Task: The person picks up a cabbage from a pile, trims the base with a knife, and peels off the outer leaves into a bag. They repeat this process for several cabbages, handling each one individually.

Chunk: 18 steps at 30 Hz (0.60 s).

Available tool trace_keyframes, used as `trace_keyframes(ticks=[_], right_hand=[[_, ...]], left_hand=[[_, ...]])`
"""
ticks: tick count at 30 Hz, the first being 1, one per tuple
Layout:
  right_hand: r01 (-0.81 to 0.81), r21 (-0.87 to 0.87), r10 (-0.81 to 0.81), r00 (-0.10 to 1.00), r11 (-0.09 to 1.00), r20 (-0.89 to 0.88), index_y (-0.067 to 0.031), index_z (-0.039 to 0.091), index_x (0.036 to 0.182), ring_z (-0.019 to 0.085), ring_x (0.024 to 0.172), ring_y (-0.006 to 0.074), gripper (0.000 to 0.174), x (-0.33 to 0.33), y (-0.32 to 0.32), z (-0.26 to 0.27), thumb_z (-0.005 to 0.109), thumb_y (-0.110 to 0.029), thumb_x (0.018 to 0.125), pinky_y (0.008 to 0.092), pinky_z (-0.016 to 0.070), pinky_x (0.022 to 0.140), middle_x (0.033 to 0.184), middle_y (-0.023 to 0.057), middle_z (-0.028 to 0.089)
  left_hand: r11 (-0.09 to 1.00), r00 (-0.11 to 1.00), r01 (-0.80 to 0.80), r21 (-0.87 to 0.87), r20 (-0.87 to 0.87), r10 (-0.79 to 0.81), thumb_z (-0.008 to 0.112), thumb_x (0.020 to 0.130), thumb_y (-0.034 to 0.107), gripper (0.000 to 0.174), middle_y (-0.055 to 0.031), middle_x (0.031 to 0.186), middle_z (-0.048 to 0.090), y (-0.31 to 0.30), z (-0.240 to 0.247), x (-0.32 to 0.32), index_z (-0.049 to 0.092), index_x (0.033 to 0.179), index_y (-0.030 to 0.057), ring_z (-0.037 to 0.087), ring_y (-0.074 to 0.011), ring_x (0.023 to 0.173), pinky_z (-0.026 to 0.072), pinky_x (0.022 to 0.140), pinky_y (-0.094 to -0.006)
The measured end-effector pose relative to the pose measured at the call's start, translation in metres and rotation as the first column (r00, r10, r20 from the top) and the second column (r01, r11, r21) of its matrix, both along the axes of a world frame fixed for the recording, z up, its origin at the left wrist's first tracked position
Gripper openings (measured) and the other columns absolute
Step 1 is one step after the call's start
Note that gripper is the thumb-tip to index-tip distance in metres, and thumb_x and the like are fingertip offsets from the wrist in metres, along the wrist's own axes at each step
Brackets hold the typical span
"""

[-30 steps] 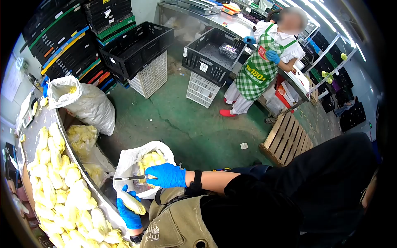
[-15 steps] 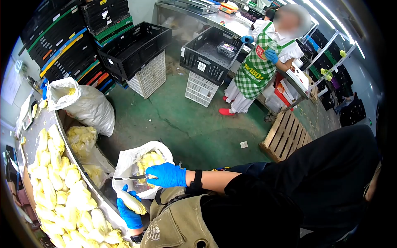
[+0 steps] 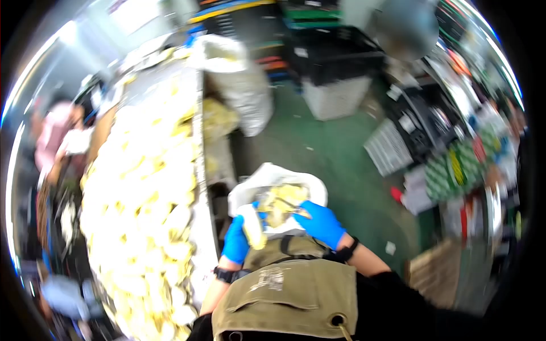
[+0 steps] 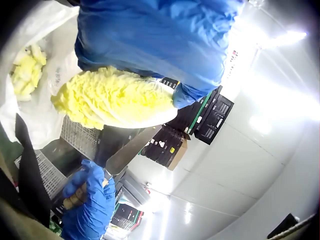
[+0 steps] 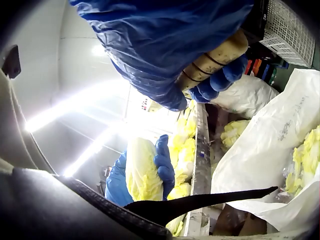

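My gloved left hand (image 3: 235,241) grips a small napa cabbage (image 4: 120,100), pale at the base with frilly yellow leaves. My gloved right hand (image 3: 322,223) holds a knife by its wooden handle (image 5: 215,60). In the left wrist view the knife blade (image 4: 131,151) points up toward the cabbage's underside. Both hands are over the near side of an open white sack (image 3: 313,183), which has yellow leaf trimmings (image 3: 284,199) inside. To the left, many yellow cabbages (image 3: 148,199) are heaped on a long table (image 3: 202,227). The head view is blurred.
A tall white sack (image 3: 247,85) stands beyond the table's edge. Black crates (image 3: 335,54) sit on white baskets (image 3: 335,96) farther off. At the right are a person in a green checked apron (image 3: 455,170) and a wooden pallet (image 3: 435,273). Another person in pink (image 3: 54,133) is at the far left.
The head view has swung left toward the table, so the hands and sack now appear farther right. Both hands keep their hold on the cabbage and the knife.
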State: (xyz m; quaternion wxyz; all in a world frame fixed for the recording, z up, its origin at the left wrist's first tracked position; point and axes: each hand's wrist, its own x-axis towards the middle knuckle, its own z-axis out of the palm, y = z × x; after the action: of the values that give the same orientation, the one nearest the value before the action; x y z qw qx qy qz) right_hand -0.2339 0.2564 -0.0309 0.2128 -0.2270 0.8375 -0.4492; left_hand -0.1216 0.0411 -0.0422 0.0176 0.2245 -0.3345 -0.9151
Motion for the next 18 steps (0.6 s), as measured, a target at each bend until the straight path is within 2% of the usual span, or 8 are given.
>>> trace_keyframes(ticks=[1, 2, 3, 5, 7, 8, 11, 18], right_hand=[[0.014, 0.019, -0.013, 0.998, 1.0, -0.054, -0.0034, 0.058, 0.103, 0.064, 0.085, 0.0381, 0.032, -0.002, 0.003, 0.004, 0.066, -0.029, 0.085, 0.0421, 0.0509, 0.069, 0.09, 0.0205, 0.065], [0.004, -0.019, -0.005, 0.998, 1.0, -0.056, -0.0032, 0.058, 0.102, 0.064, 0.082, 0.0377, 0.031, -0.003, 0.002, -0.002, 0.067, -0.028, 0.085, 0.0417, 0.0504, 0.068, 0.088, 0.0202, 0.065], [0.004, -0.055, -0.007, 0.998, 0.998, -0.055, -0.003, 0.057, 0.101, 0.064, 0.08, 0.0372, 0.03, -0.004, 0.0, -0.009, 0.067, -0.026, 0.085, 0.0413, 0.05, 0.066, 0.085, 0.02, 0.064], [-0.009, -0.036, 0.007, 0.999, 0.999, -0.039, -0.0024, 0.056, 0.097, 0.063, 0.075, 0.0333, 0.028, -0.007, 0.0, -0.017, 0.067, -0.024, 0.084, 0.04, 0.0488, 0.065, 0.082, 0.0188, 0.063], [-0.028, -0.076, 0.023, 0.997, 0.997, -0.076, -0.0018, 0.056, 0.095, 0.062, 0.071, 0.0296, 0.027, -0.008, -0.006, -0.014, 0.067, -0.023, 0.084, 0.0391, 0.0479, 0.064, 0.079, 0.0177, 0.063], [-0.026, -0.009, 0.025, 0.999, 1.0, -0.039, -0.001, 0.055, 0.094, 0.06, 0.068, 0.0254, 0.026, -0.01, -0.007, -0.014, 0.068, -0.022, 0.084, 0.0378, 0.0475, 0.063, 0.077, 0.0171, 0.062], [-0.015, -0.062, 0.014, 1.0, 0.998, -0.017, 0.0013, 0.055, 0.092, 0.058, 0.067, 0.0174, 0.027, -0.011, -0.008, -0.025, 0.069, -0.02, 0.083, 0.0351, 0.0469, 0.061, 0.075, 0.0136, 0.062], [-0.047, -0.02, 0.047, 0.999, 0.999, -0.008, 0.0012, 0.055, 0.093, 0.057, 0.067, 0.0174, 0.026, -0.011, -0.02, -0.017, 0.069, -0.018, 0.084, 0.0339, 0.0466, 0.061, 0.076, 0.0127, 0.062]], left_hand=[[0.998, 0.997, 0.052, 0.035, -0.062, -0.05, 0.047, 0.095, 0.036, 0.054, -0.0137, 0.111, 0.062, -0.001, -0.006, -0.002, 0.043, 0.135, -0.0009, 0.061, -0.0241, 0.097, 0.0475, 0.089, -0.0353], [0.998, 0.998, 0.047, -0.033, -0.048, -0.049, 0.049, 0.095, 0.037, 0.057, -0.0129, 0.113, 0.061, -0.004, -0.021, 0.0, 0.041, 0.136, -0.0013, 0.061, -0.0233, 0.099, 0.0475, 0.09, -0.0348], [0.997, 0.997, 0.071, 0.012, -0.033, -0.07, 0.053, 0.094, 0.037, 0.057, -0.012, 0.113, 0.06, -0.006, -0.021, 0.0, 0.041, 0.136, 0.0, 0.06, -0.0214, 0.1, 0.0471, 0.091, -0.0334], [0.979, 0.993, 0.104, -0.174, -0.033, -0.112, 0.058, 0.093, 0.034, 0.051, -0.0058, 0.117, 0.057, -0.007, -0.012, 0.001, 0.045, 0.133, 0.004, 0.056, -0.0141, 0.105, 0.0449, 0.093, -0.029], [0.952, 0.996, 0.085, -0.293, 0.014, -0.085, 0.063, 0.091, 0.034, 0.053, -0.0043, 0.116, 0.056, -0.005, -0.002, 0.001, 0.046, 0.132, 0.0041, 0.053, -0.0113, 0.105, 0.0442, 0.092, -0.0274], [0.949, 0.996, 0.087, -0.303, 0.02, -0.085, 0.065, 0.089, 0.033, 0.056, -0.004, 0.118, 0.055, -0.006, -0.001, 0.002, 0.045, 0.133, 0.0048, 0.052, -0.0114, 0.107, 0.044, 0.092, -0.0271], [0.98, 0.994, 0.089, -0.177, -0.042, -0.098, 0.065, 0.089, 0.029, 0.053, -0.0029, 0.122, 0.054, -0.008, -0.003, 0.004, 0.045, 0.134, 0.008, 0.053, -0.0127, 0.106, 0.0452, 0.091, -0.0286], [0.997, 0.996, 0.032, 0.066, -0.085, -0.026, 0.064, 0.089, 0.037, 0.057, -0.0099, 0.119, 0.057, -0.011, -0.01, 0.01, 0.043, 0.134, 0.0079, 0.059, -0.0219, 0.102, 0.0519, 0.087, -0.0365]])
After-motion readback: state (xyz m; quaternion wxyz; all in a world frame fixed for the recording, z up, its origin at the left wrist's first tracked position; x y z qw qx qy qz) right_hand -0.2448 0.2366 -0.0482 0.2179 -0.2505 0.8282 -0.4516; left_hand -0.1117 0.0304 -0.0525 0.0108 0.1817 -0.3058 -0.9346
